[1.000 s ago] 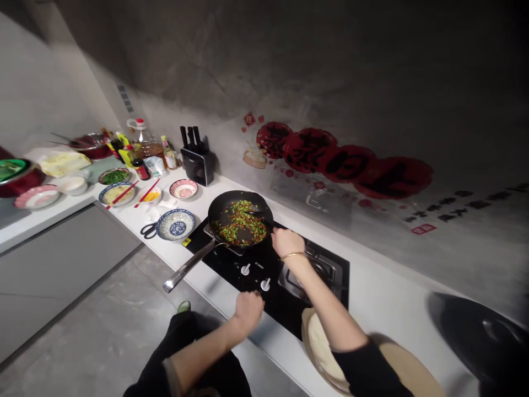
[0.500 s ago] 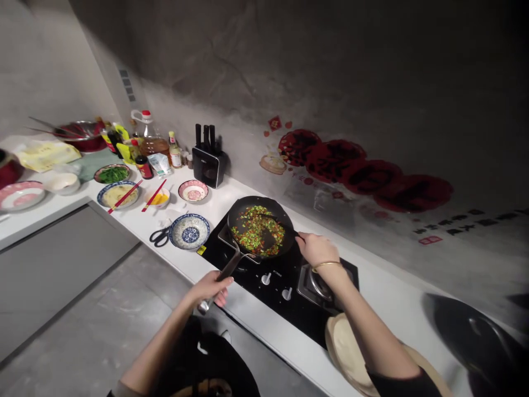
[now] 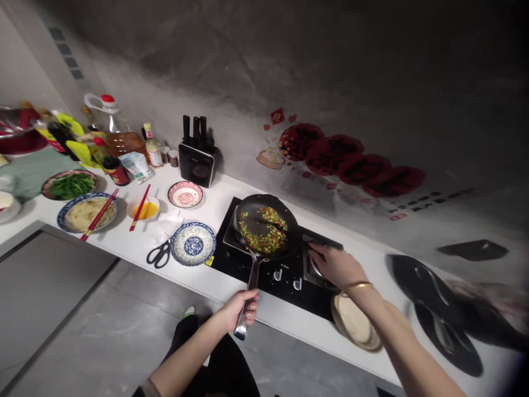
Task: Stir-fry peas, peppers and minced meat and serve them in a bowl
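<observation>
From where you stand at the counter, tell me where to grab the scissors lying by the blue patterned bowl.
Take the scissors by the black loop handles, coming from above on the counter's front-edge side. The handles point toward the floor side, while the blades point back toward the wall, so this likely keeps fingers off the edges. The blue patterned bowl sits close on their right, so approach from the left or front.

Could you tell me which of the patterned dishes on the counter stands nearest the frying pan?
The blue-and-white bowl beside the scissors, just left of the hob. The pink dish sits farther back, and the noodle plate farther left.
</observation>
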### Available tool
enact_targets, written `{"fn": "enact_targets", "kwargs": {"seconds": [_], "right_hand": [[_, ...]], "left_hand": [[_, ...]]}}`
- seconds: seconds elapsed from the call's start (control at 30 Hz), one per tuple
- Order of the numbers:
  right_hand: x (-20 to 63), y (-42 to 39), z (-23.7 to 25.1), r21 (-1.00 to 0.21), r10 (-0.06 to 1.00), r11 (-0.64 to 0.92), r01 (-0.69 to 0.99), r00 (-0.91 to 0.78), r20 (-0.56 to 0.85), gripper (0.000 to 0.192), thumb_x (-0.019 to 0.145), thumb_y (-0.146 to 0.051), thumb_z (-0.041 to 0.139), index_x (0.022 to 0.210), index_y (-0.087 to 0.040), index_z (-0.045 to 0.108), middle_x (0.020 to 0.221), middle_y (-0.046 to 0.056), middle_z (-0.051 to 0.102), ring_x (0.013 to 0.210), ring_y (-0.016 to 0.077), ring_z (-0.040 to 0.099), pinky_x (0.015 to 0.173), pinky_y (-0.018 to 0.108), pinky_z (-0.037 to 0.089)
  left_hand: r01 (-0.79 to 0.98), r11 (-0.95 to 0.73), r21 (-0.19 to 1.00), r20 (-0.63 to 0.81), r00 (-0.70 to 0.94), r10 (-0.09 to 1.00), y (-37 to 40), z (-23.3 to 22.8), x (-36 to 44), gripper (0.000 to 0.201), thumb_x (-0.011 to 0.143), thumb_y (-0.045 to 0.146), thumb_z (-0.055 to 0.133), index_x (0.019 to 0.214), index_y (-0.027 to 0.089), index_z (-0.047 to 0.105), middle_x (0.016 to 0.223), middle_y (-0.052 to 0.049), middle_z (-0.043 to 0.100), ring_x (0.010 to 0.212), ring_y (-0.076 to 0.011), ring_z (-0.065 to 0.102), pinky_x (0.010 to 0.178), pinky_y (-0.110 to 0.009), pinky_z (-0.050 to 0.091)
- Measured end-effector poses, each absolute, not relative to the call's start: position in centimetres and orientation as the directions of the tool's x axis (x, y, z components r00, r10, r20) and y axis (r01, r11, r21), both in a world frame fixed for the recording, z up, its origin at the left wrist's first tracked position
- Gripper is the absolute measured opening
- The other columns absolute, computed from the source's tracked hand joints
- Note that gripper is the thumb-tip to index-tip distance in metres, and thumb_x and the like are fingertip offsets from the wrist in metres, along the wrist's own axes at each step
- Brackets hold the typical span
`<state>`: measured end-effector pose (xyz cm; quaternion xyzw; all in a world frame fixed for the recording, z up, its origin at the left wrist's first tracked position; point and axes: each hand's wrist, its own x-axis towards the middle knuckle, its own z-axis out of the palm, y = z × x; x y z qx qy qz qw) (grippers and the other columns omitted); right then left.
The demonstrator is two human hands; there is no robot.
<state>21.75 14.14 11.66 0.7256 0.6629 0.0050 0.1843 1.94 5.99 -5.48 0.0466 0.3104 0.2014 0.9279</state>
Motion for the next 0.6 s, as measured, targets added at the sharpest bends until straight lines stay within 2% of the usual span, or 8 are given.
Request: {"fn": "enact_targets", "kwargs": {"seconds": [0.13, 0.23, 0.37, 0.47, 0.6], "right_hand": [[19.4, 17.2, 8.6, 0.228, 0.986, -0.042, 0.973, 0.076, -0.145, 0.041, 0.090, -0.036, 0.033, 0.124, -0.026, 0.053, 0.096, 0.009, 0.070, 0.084, 0.0213, 0.065, 0.071, 0.030, 0.047], [19.3, 16.3, 7.9, 0.230, 0.975, 0.069, 0.971, -0.018, -0.220, 0.038, 0.089, -0.034, 0.036, 0.122, -0.029, 0.054, 0.096, 0.007, 0.070, 0.084, 0.0195, 0.065, 0.069, 0.027, 0.047], [21.7, 12.7, 10.6, 0.296, 0.941, 0.154, 0.943, -0.048, -0.334, 0.037, 0.088, -0.033, 0.039, 0.122, -0.032, 0.054, 0.096, 0.005, 0.069, 0.084, 0.0206, 0.065, 0.067, 0.028, 0.048], [22.7, 13.3, 11.6, 0.359, 0.965, 0.135, 0.923, -0.041, -0.258, 0.038, 0.090, -0.036, 0.035, 0.124, -0.033, 0.052, 0.100, 0.006, 0.068, 0.083, 0.0206, 0.065, 0.068, 0.028, 0.048], [21.6, 17.5, 9.0, 0.408, 0.985, 0.049, 0.912, 0.023, -0.170, 0.044, 0.092, -0.033, 0.026, 0.133, -0.023, 0.042, 0.101, 0.014, 0.065, 0.082, 0.0234, 0.065, 0.063, 0.031, 0.048]], "left_hand": [[-0.331, 0.917, 0.224, -0.606, 0.689, 0.397, 6.3, -5.5, 2.1, 0.031, 0.068, 0.039, 0.063, 0.070, 0.019, 0.039, 0.047, 0.010, 0.035, 0.036, -0.0047, 0.035, 0.040, -0.019, 0.020], [-0.307, 0.926, 0.217, -0.611, 0.698, 0.375, 6.4, -5.5, 2.2, 0.031, 0.068, 0.038, 0.063, 0.069, 0.020, 0.038, 0.047, 0.011, 0.035, 0.033, -0.0027, 0.028, 0.039, -0.019, 0.012], [-0.317, 0.921, 0.226, -0.600, 0.699, 0.388, 6.4, -5.6, 2.1, 0.030, 0.068, 0.037, 0.063, 0.069, 0.020, 0.038, 0.047, 0.011, 0.035, 0.032, -0.0021, 0.026, 0.038, -0.019, 0.009], [-0.314, 0.920, 0.235, -0.597, 0.700, 0.392, 6.3, -5.6, 2.1, 0.031, 0.067, 0.037, 0.063, 0.069, 0.020, 0.038, 0.047, 0.011, 0.034, 0.032, -0.0018, 0.026, 0.038, -0.019, 0.009], [-0.325, 0.910, 0.257, -0.630, 0.657, 0.413, 6.2, -5.5, 2.3, 0.033, 0.066, 0.038, 0.065, 0.070, 0.020, 0.037, 0.046, 0.012, 0.033, 0.031, -0.0015, 0.024, 0.038, -0.019, 0.007]]}}
